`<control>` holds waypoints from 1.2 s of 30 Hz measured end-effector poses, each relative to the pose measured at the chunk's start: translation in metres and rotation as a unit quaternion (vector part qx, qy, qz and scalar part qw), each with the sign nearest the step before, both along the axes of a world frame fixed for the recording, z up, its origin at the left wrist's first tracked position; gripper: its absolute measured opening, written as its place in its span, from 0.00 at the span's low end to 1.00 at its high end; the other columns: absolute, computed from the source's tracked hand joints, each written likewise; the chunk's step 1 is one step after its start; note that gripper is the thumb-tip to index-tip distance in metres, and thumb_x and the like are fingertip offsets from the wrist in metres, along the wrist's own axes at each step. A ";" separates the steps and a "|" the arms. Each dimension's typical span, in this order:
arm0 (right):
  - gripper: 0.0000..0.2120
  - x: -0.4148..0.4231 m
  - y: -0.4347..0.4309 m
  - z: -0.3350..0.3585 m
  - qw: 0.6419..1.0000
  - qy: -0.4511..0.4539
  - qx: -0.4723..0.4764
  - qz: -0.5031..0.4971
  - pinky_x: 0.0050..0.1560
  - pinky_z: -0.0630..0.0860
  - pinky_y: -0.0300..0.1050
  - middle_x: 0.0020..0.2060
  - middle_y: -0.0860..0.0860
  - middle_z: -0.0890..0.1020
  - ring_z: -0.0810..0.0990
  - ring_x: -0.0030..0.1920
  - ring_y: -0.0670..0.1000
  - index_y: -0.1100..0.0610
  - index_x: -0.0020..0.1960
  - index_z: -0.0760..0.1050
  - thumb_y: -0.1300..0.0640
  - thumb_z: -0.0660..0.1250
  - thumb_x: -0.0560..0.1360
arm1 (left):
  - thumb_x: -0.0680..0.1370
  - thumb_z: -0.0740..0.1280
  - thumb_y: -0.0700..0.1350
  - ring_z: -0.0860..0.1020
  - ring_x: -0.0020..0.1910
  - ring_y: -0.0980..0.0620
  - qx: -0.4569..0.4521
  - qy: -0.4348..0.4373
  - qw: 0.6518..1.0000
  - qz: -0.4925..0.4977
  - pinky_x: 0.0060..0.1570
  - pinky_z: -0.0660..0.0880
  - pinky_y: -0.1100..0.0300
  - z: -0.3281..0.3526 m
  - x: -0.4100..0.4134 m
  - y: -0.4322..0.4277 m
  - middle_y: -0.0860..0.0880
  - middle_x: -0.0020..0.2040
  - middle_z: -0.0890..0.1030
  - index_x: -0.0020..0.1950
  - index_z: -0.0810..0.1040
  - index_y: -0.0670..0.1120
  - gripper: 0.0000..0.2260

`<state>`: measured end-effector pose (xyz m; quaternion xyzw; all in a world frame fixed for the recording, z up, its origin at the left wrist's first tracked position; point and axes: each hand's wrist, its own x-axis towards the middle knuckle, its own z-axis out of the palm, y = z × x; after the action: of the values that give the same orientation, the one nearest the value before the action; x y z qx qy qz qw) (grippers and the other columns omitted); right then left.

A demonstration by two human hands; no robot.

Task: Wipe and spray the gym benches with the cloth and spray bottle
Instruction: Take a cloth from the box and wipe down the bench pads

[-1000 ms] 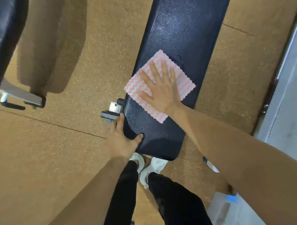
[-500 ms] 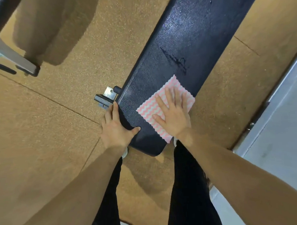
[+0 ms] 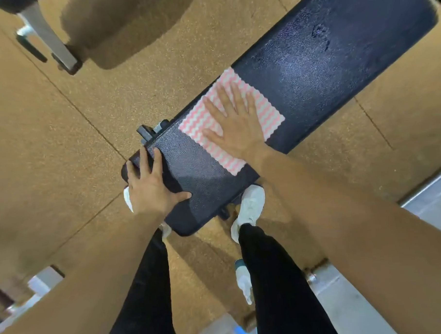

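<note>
A dark blue padded gym bench [image 3: 310, 59] runs from the lower middle to the upper right, its surface glistening wet. A pink and white zigzag cloth [image 3: 262, 107] lies flat across the bench. My right hand [image 3: 235, 120] presses on the cloth with fingers spread straight. My left hand [image 3: 152, 187] rests on the bench's near left corner, fingers over the edge and thumb on the top. A white spray bottle with a teal part [image 3: 243, 282] shows on the floor behind my right leg, partly hidden.
The floor is tan speckled rubber tiling [image 3: 62, 148]. Another bench's grey metal foot [image 3: 47, 40] stands at the upper left. A grey wall base [image 3: 433, 200] runs along the right. My legs and white shoes [image 3: 251, 203] stand at the bench's near end.
My right hand has slid the cloth away from the bench's near end, further along the pad. The view has turned, and my left hand stays on the bench corner.
</note>
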<state>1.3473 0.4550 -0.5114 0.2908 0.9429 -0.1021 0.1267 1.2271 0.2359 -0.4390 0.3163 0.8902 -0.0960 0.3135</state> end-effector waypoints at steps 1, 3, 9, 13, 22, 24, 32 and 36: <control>0.37 -0.004 0.016 0.000 1.000 0.003 0.003 -0.002 0.79 0.42 0.68 0.83 0.54 0.46 0.42 0.82 0.61 0.44 0.83 0.45 0.28 0.40 0.80 | 0.60 0.78 0.71 0.47 0.81 0.32 -0.002 0.006 1.000 0.006 0.77 0.58 0.37 -0.004 0.004 0.002 0.50 0.84 0.43 0.84 0.46 0.54 0.63; 0.37 -0.007 0.032 0.000 1.000 0.012 0.010 -0.010 0.79 0.44 0.68 0.83 0.55 0.47 0.43 0.82 0.62 0.44 0.83 0.47 0.27 0.41 0.79 | 0.58 0.78 0.72 0.47 0.81 0.31 0.004 0.010 1.000 0.017 0.77 0.57 0.36 -0.009 0.009 0.002 0.48 0.84 0.43 0.84 0.45 0.54 0.65; 0.36 0.023 0.005 -0.005 0.996 0.034 0.013 -0.081 0.79 0.44 0.66 0.83 0.54 0.48 0.44 0.82 0.61 0.45 0.83 0.48 0.29 0.44 0.80 | 0.57 0.79 0.71 0.47 0.80 0.30 0.033 0.011 0.999 0.025 0.78 0.54 0.34 -0.013 0.011 -0.002 0.47 0.85 0.44 0.84 0.46 0.53 0.66; 0.36 0.066 -0.033 -0.002 0.998 -0.006 0.008 -0.067 0.79 0.45 0.66 0.83 0.54 0.47 0.42 0.82 0.61 0.45 0.83 0.46 0.29 0.44 0.80 | 0.57 0.79 0.71 0.46 0.81 0.32 0.022 0.007 0.999 0.033 0.77 0.54 0.33 -0.011 0.012 0.000 0.48 0.84 0.42 0.84 0.45 0.53 0.66; 0.35 0.117 -0.070 0.003 0.997 -0.063 -0.017 -0.034 0.80 0.47 0.65 0.83 0.57 0.44 0.40 0.82 0.61 0.48 0.84 0.43 0.34 0.45 0.82 | 0.61 0.82 0.63 0.42 0.82 0.34 0.070 -0.043 0.994 0.071 0.79 0.50 0.36 -0.008 0.031 0.015 0.48 0.84 0.41 0.84 0.45 0.52 0.63; 0.35 0.114 -0.058 0.004 0.998 -0.055 -0.018 -0.021 0.80 0.45 0.65 0.83 0.56 0.44 0.41 0.82 0.61 0.46 0.84 0.44 0.33 0.46 0.82 | 0.61 0.81 0.64 0.42 0.81 0.34 0.093 -0.051 0.993 0.041 0.78 0.50 0.35 -0.008 0.050 0.025 0.49 0.84 0.41 0.84 0.46 0.56 0.62; 0.34 0.057 0.079 -0.006 0.999 -0.010 0.033 -0.004 0.80 0.43 0.66 0.83 0.55 0.48 0.44 0.82 0.61 0.44 0.83 0.47 0.31 0.44 0.81 | 0.59 0.79 0.70 0.37 0.79 0.28 0.041 -0.036 0.997 0.047 0.74 0.51 0.25 -0.020 0.091 0.059 0.47 0.83 0.35 0.83 0.40 0.57 0.65; 0.35 0.032 0.126 -0.004 0.999 -0.008 0.027 0.017 0.79 0.42 0.68 0.83 0.53 0.45 0.41 0.82 0.61 0.41 0.83 0.44 0.28 0.42 0.80 | 0.58 0.80 0.68 0.38 0.80 0.29 0.032 -0.026 0.998 0.057 0.73 0.52 0.25 -0.020 0.092 0.063 0.47 0.84 0.38 0.83 0.43 0.57 0.65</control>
<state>1.3793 0.5813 -0.5152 0.2785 0.9491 -0.0724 0.1284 1.3195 0.2986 -0.4594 0.2778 0.9008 -0.0408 0.3312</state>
